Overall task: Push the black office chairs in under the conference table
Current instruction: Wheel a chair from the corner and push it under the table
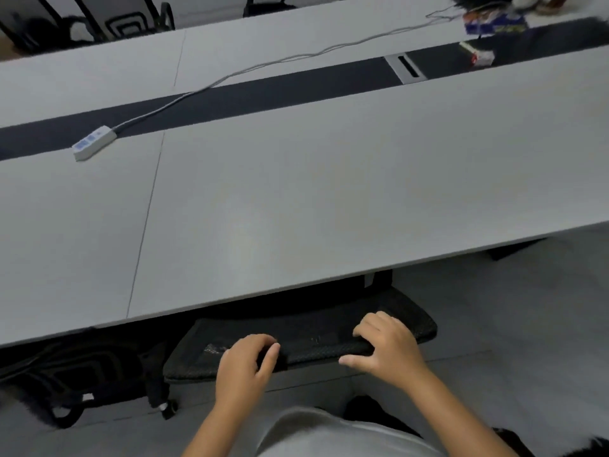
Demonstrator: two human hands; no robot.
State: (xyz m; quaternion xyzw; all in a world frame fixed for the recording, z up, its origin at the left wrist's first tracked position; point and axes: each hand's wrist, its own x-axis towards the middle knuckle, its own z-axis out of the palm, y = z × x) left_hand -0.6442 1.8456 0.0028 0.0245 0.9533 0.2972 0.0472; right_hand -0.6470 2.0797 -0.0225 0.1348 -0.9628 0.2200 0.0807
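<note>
A black mesh office chair stands right in front of me, its backrest top close to the near edge of the grey conference table, with the seat hidden beneath the tabletop. My left hand curls over the top rim of the backrest on its left part. My right hand rests on the same rim further right, fingers spread over the mesh. A second black chair stands to the left, partly under the table.
A white power strip with a long cable lies on the table's dark centre strip. A cable hatch and small packets sit further right. More black chairs stand across the table. Grey floor tiles lie to my right.
</note>
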